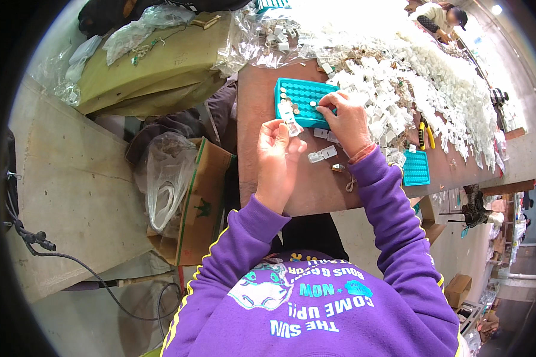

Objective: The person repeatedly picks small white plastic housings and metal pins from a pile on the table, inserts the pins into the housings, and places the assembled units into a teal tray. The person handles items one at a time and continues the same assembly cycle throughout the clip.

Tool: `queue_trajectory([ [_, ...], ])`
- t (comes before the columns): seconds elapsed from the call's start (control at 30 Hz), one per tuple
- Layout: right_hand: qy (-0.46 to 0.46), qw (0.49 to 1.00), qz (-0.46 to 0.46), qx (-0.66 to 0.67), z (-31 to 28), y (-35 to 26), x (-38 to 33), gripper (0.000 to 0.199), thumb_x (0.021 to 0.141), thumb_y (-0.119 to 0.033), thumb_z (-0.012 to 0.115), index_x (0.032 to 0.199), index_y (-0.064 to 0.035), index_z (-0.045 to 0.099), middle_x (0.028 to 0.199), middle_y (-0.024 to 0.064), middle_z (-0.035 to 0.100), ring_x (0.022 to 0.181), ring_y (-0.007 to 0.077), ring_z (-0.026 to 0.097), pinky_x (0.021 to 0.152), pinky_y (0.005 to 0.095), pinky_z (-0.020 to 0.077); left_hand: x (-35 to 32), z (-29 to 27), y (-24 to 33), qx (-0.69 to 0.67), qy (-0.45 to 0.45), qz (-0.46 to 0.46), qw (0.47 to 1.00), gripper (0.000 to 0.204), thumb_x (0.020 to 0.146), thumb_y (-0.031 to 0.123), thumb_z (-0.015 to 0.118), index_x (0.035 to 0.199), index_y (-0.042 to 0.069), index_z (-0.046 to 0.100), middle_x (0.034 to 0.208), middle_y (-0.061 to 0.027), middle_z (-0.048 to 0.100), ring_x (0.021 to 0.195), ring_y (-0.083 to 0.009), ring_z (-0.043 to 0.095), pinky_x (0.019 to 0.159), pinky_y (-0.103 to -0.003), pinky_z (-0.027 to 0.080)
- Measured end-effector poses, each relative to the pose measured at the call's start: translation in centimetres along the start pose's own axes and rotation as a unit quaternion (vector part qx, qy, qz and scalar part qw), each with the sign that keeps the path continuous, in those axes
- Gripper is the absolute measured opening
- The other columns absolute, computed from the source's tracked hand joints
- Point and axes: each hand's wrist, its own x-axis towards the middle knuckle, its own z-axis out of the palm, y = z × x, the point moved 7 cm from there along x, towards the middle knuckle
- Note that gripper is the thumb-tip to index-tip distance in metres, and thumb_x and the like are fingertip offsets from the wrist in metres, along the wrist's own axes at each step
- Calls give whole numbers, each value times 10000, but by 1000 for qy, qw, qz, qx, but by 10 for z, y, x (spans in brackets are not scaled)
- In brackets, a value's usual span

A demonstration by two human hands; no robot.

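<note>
The small clear plastic piece sits pinched between the thumb and fingertips of the left hand, raised just above the desk near its left edge, tilted toward the face so that its end can be looked at; the other fingers curl loosely behind it. Just beyond it lies the teal grid tray, set close to the desk's left edge and within short reach of both hands, its square cells holding a few small round metal bits in the near rows, so each stays separate and easy to pick. The right hand rests over the tray's right end, fingers drawn together with the tips pressed down at one cell, as if pinching one of the bits, though the tips hide what they hold. Beside the right wrist, several more clear pieces lie loose on the bare brown desk. Farther out, a great heap of white plastic parts runs along the far side; a second teal tray and yellow-handled pliers lie to the right. Off the left edge stands a cardboard box lined with a plastic bag.
</note>
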Motion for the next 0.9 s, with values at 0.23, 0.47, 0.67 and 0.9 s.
queue_trajectory([
  [0.23, -62, 995, -48, 64, 1, -5, 20, 105, 814, -64, 651, 916, -64, 673, 826, 117, 633, 734, 263, 649, 675, 333, 511, 0, -1, 1, 20, 18, -1, 1000, 131, 989, 184, 510, 1065, 77, 502, 944, -85, 598, 591, -44, 407, 623, -234, 440],
  [0.47, -89, 991, -70, 77, 10, -6, 22, 62, 780, -49, 646, 841, -44, 634, 799, 126, 624, 743, 302, 631, 682, 381, 504, 1, 0, 0, 4, -9, -10, 1000, 161, 972, 199, 546, 1080, 78, 538, 965, -87, 622, 623, -64, 467, 685, -263, 475],
  [0.67, -82, 977, 78, 179, -11, -16, 9, 124, 780, -41, 700, 902, -31, 678, 839, 66, 674, 756, 136, 651, 679, 246, 510, 2, -2, 1, 36, -36, 4, 999, 182, 956, 190, 571, 1098, 77, 554, 962, -89, 644, 768, -133, 615, 783, -311, 515],
  [0.9, -55, 979, -90, 173, -37, -77, -9, 56, 791, -51, 674, 841, -55, 649, 778, 74, 608, 686, 224, 622, 596, 316, 505, 0, 1, -1, 86, -57, 3, 995, 166, 949, 173, 581, 1081, 73, 579, 973, -55, 653, 819, -151, 637, 806, -321, 522],
])
